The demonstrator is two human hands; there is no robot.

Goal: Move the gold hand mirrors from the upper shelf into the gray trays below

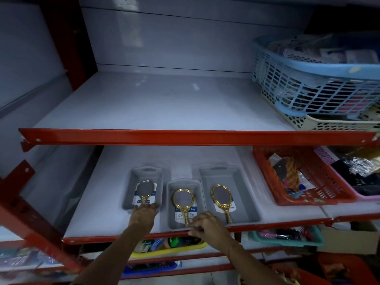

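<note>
Three gray trays stand side by side on the lower shelf: left tray (131, 182), middle tray (200, 202), right tray (242, 192). One gold hand mirror lies in each: left mirror (145, 189), middle mirror (183, 199), right mirror (221, 195). My left hand (144, 214) rests at the left tray's near end with its fingers spread, the fingertips touching the tip of that mirror's handle. At the middle tray's front rim my right hand (207, 225) is curled, its fingers pinched at the end of the middle mirror's handle. No mirrors lie on the white upper shelf (164, 103).
A blue basket (308, 85) sits on a cream basket (329, 124) at the upper shelf's right. A red basket (320, 182) full of goods stands right of the trays. Red shelf rails (185, 136) cross in front. Lower shelves hold more bins.
</note>
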